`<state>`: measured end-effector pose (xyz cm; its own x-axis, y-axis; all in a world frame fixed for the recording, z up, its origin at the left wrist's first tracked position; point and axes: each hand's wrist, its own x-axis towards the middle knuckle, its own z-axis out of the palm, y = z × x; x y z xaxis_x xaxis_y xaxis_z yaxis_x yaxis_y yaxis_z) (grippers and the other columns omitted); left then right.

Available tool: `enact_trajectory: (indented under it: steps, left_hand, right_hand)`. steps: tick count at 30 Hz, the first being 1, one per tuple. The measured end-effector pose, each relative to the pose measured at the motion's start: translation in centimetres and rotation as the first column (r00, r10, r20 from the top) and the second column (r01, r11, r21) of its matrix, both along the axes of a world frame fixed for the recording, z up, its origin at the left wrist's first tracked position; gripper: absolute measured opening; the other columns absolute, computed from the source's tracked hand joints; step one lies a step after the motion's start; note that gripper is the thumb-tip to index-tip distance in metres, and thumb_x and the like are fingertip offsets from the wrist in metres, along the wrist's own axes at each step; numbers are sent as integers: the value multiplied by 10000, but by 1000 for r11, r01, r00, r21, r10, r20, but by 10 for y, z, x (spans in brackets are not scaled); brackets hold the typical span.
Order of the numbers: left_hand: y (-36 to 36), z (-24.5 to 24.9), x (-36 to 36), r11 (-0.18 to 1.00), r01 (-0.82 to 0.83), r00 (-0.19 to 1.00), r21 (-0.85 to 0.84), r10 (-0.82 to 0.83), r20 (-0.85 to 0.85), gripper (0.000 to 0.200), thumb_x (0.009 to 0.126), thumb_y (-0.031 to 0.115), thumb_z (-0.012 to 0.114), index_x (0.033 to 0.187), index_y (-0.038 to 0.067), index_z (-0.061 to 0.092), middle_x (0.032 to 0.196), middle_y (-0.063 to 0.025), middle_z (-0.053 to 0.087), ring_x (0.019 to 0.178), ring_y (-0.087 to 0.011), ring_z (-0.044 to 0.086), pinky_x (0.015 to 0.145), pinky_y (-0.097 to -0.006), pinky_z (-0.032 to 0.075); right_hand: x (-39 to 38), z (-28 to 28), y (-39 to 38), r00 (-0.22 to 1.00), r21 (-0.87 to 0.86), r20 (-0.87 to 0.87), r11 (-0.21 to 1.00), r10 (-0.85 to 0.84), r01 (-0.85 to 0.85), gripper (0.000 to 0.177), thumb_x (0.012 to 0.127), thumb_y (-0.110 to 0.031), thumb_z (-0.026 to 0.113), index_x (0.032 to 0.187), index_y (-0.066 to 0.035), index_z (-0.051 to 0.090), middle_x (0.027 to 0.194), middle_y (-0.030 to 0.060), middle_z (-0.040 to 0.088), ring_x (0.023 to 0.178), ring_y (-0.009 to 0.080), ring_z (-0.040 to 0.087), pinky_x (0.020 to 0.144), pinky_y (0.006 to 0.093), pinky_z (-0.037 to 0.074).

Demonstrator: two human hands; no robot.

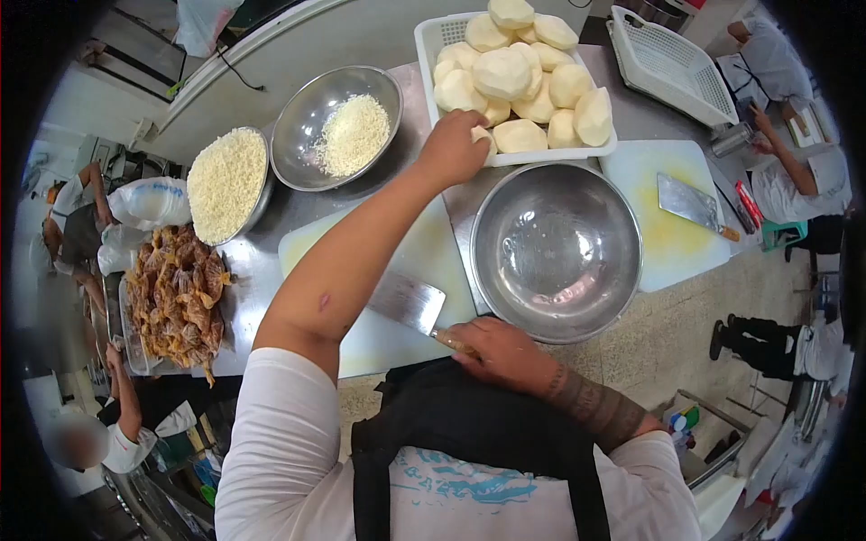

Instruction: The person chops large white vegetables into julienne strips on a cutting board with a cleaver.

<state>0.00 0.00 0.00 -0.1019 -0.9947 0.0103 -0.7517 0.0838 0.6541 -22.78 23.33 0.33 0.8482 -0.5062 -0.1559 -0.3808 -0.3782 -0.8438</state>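
My left hand [454, 150] reaches over the near left corner of a white plastic basket [606, 149] heaped with large, pale peeled root vegetables [502, 74]. Its fingers curl round one of the vegetables [484, 140] at that corner. Down by the apron, my right hand [507, 353] is closed on the wooden handle of a cleaver [410, 303]. The broad blade lies over a white cutting board [442, 248], partly hidden by my left forearm. A large steel bowl [557, 252] stands just right of the board, its shiny inside showing.
Finely chopped white pieces fill one bowl [225, 185] and partly fill another steel bowl [293, 135]. Browned poultry pieces [180, 293] sit in a tray at left. Another cleaver [690, 200] rests on a second board [672, 248]. White crates [672, 72] stand behind. Several people work nearby.
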Motion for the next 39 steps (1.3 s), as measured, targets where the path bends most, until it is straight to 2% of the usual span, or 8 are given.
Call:
enact_trajectory:
  steps: [5, 9, 17, 24, 26, 29, 34, 39]
  left_hand:
    - [-30, 0, -29, 936, -249, 966, -248, 259, 10, 606, 859, 291, 810, 1382, 38, 635, 1400, -261, 581, 1293, -431, 575, 1118, -476, 484]
    - [-66, -11, -34, 901, -143, 950, -409, 241, 200, 1038, 799, 435, 897, 1633, 109, 373, 1658, -300, 330, 1517, -494, 358, 1232, -540, 373]
    - [-131, -7, -44, 972, -27, 890, -233, 130, 438, 1140, 739, 474, 926, 1684, 284, 316, 1731, -245, 249, 1528, -538, 321, 1188, -628, 413]
    - [-76, 15, -26, 974, -167, 874, -156, 73, -480, 1014, 691, 384, 905, 1566, 75, 495, 1416, -221, 657, 1283, -357, 652, 1112, -424, 516]
    - [-1, 36, 2, 970, -124, 860, -210, -1, -511, 999, 705, 364, 906, 1564, 71, 489, 1452, -219, 631, 1305, -366, 636, 1118, -417, 505]
    - [124, 53, 67, 964, -76, 929, -256, -25, -369, 1019, 700, 304, 908, 1590, 93, 460, 1509, -215, 575, 1368, -371, 582, 1156, -443, 467]
    - [268, 14, 164, 964, -258, 966, 65, 257, 28, 973, 710, 266, 892, 1575, 109, 475, 1467, -230, 561, 1342, -440, 557, 1138, -506, 473]
    - [316, -41, 165, 915, -401, 865, 50, 360, 349, 989, 734, 374, 925, 1591, 178, 471, 1561, -271, 453, 1353, -501, 500, 1108, -541, 474]
  right_hand:
    - [37, -33, -5, 984, -341, -147, 928, 105, -150, 278, 948, -173, 655, 1175, -17, 621, 1079, 166, 654, 1075, 395, 666, 936, 500, 558]
    - [52, -57, 8, 987, -222, -160, 975, -2, -34, 238, 949, -123, 603, 1142, 17, 602, 1067, 195, 657, 1032, 405, 681, 902, 505, 570]
    - [56, -79, 22, 986, -93, -105, 988, -133, 123, 181, 955, -105, 566, 1096, 1, 525, 927, 252, 689, 838, 459, 710, 769, 559, 580]
    - [41, -37, 13, 976, -44, -94, 980, -197, 194, 429, 930, -122, 621, 1334, -17, 521, 875, 237, 691, 758, 430, 699, 731, 553, 574]
    - [32, -29, 6, 981, 260, -91, 947, -168, 187, 452, 975, -154, 627, 1403, -47, 525, 826, 165, 683, 670, 310, 681, 655, 458, 576]
    - [19, -24, 3, 945, 626, -212, 709, -248, 326, 392, 1015, -179, 622, 1377, -44, 557, 779, 80, 634, 653, 182, 634, 614, 346, 549]
    - [28, -39, 14, 873, 710, -261, 531, -412, 463, 136, 1078, -195, 557, 1055, -62, 541, 727, 45, 579, 542, 138, 564, 500, 324, 485]
    - [88, -39, 34, 863, 539, -241, 679, -444, 499, 175, 1092, -209, 572, 1059, -38, 556, 679, 62, 544, 543, 177, 562, 524, 376, 493]
